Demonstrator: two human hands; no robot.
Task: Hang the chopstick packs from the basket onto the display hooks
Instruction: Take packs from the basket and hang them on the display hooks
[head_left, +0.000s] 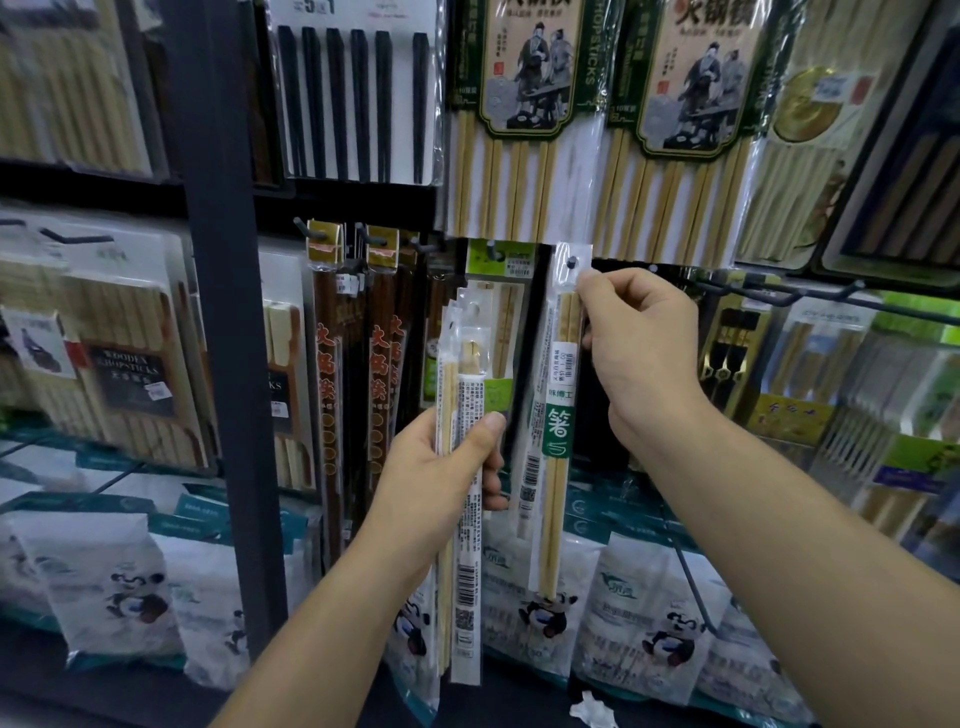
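Nearest, the left hand (441, 483) is gripping a bundle of spare packs (465, 571) around their middle. Its fingers (488, 431) are curling round them, with the thumb pressing across the front. Barcodes and small print are showing on the backs, too fine to read. The packs are fanning apart above the thumb, so a loosening grip would probably let one slide out toward the panda bags (654, 613) below the fingers.

Just beyond, the right hand (644, 358) is pinching the header of a single pack (558, 431). Its fingers (592, 283) are closing narrowly on the edge, just beside the hook (572, 263), whose dark tip seems to be poking through the hang hole. The pack is hanging straight down from the fingers. Its green band is reading "箸", under a white barcode sticker.

If the pack is sitting only on the hook's tip, letting go early would likely drop it. A sideways tug could tear the thin plastic round the hole.

Farther back, above the fingers, tall bamboo packs (524, 93) are showing "CHOPSTICKS" printed sideways. Far to the left of the fingers, a dark box (130, 374) is reading "WOODEN CHOPSTICKS". The basket is not showing.
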